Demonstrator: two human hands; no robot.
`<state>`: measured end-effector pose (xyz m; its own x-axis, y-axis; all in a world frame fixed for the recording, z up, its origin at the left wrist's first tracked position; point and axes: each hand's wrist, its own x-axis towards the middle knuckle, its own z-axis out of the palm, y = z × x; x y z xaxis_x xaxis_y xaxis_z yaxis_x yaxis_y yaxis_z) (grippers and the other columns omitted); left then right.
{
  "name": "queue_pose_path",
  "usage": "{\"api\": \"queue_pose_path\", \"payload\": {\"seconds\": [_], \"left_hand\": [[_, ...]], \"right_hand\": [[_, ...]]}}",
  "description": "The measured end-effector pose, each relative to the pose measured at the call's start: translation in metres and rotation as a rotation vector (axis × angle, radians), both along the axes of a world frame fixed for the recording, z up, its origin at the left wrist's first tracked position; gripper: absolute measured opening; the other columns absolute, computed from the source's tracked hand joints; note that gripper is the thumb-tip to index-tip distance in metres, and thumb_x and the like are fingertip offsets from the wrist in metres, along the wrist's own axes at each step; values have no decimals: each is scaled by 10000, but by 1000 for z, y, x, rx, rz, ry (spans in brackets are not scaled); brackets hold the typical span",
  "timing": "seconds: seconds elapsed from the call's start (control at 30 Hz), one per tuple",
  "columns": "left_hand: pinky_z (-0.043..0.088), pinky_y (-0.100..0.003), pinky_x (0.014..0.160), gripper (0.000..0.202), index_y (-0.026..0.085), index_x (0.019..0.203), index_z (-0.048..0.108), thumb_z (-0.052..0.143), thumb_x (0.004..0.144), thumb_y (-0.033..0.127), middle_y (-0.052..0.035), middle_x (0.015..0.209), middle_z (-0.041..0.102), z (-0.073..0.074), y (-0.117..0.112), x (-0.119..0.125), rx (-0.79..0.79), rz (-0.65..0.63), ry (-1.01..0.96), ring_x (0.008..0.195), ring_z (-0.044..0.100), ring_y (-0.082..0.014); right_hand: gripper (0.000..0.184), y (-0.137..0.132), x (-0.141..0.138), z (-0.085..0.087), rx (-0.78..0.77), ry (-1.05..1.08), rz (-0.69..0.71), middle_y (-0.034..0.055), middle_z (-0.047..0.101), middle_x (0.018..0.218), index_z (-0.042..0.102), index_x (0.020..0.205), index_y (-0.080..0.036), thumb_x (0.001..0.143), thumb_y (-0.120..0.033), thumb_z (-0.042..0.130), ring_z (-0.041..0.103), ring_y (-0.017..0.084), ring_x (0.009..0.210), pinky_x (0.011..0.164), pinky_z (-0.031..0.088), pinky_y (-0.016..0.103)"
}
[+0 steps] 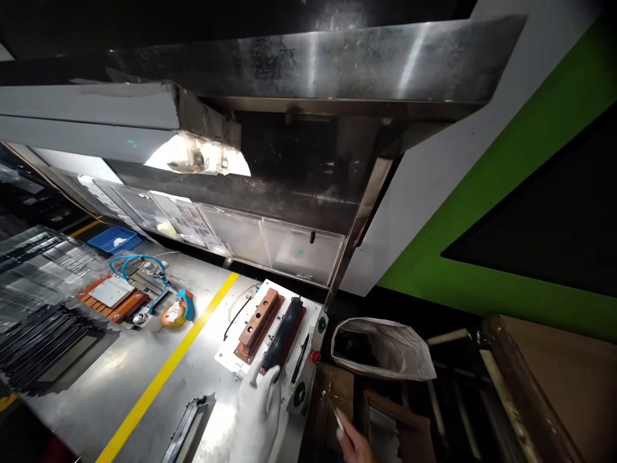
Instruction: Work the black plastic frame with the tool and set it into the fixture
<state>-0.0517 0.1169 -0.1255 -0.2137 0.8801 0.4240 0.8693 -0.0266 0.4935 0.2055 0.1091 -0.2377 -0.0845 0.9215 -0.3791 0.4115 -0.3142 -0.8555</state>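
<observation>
The left hand point(258, 415), in a white glove, rested on the near end of a white fixture plate point(231, 347) at the right edge of the steel desk point(144, 360). Its gloved fingers point(265, 379) lay together, touching the near end of a long black strip point(283, 334) seated in the right-hand slot of the fixture; whether they pinched the strip or only pressed on it could not be told. Beside the strip, in the left slot, sat a copper-coloured block point(258, 323), untouched.

The right hand point(354, 444) was bare and low at the frame's edge, off the desk and over brown cardboard boxes point(337, 392). It was closed on a thin pale sliver point(339, 421) held between the fingertips; what the sliver was could not be made out.

As a judgement, the black strip looked already placed in the fixture, with the left hand at its end, so the seating step seemed close to done. Red and green buttons point(315, 355) on the fixture's right edge were untouched. Another dark frame part point(187, 427) lay on the desk just left of the glove, near the yellow line point(168, 373), and stacks of similar dark parts point(43, 354) sat far left, which suggested more pieces remained. A bag-lined bin point(385, 350) stood right of the fixture.
</observation>
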Motion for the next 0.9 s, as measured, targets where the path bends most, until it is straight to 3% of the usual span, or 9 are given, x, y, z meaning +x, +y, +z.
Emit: {"api": "queue_pose_path", "payload": {"seconds": [0.07,0.17,0.23,0.3,0.37,0.5,0.67,0.77,0.9], "left_hand": [[574,-563,1026,341,256,1283,637,506,972,208,-189,1471,486,12,47,4,-9,-25,138,1318,560,-345],[540,-519,1087,364,214,1338,589,513,982,228,-175,1440,542,16,96,2,-21,-87,170,1328,556,-319],[558,-459,1075,365,215,1351,568,493,995,233,-127,1382,608,12,109,1,-63,-123,137,1286,595,-274],[611,-429,981,355,236,1338,586,483,998,229,-105,1355,639,7,111,0,-108,-103,168,1211,651,-268],[630,-389,924,362,230,1339,600,493,994,215,-110,1358,646,2,109,-1,-117,-81,230,1183,670,-266],[571,-323,1027,407,192,1387,570,505,986,170,-107,1382,639,-5,108,-2,-82,-129,247,1220,643,-218],[534,-357,1086,448,229,1427,532,494,984,177,-105,1357,648,-4,109,-1,-122,-122,241,1242,624,-229],[558,-366,1041,474,256,1465,484,471,994,198,-111,1358,641,1,109,1,-171,-108,243,1214,634,-242],[591,-451,922,411,197,1376,576,423,995,176,-173,1223,678,13,112,7,-270,-94,290,1092,672,-313]], "right_hand": [[678,41,-11,34,131,0,52,102,602,1457,623,1424,-250,926,-647,389,550,298,1370,1142,460,430],[526,99,-41,91,376,-141,158,104,671,1307,575,1463,-266,1034,-408,306,655,235,1193,1030,520,351],[497,126,-61,121,487,-267,236,98,697,1130,581,1456,-264,1031,-289,324,687,213,1035,924,540,312],[498,143,-77,139,544,-391,309,76,682,1047,578,1455,-294,1026,-220,336,686,198,944,835,530,287],[498,151,-86,147,564,-483,374,57,666,1023,568,1454,-338,1038,-204,329,683,185,897,761,504,272],[462,153,-93,149,571,-572,450,29,655,989,575,1423,-384,1051,-212,362,686,172,870,695,451,264],[434,155,-95,153,598,-686,501,20,644,963,585,1377,-402,1052,-195,385,682,172,859,655,390,278],[458,160,-95,157,616,-711,530,19,643,968,576,1367,-402,1037,-153,379,680,179,867,648,373,288],[518,163,-94,161,621,-730,558,21,656,1010,558,1388,-408,1015,-105,366,682,196,901,667,393,297]]}}
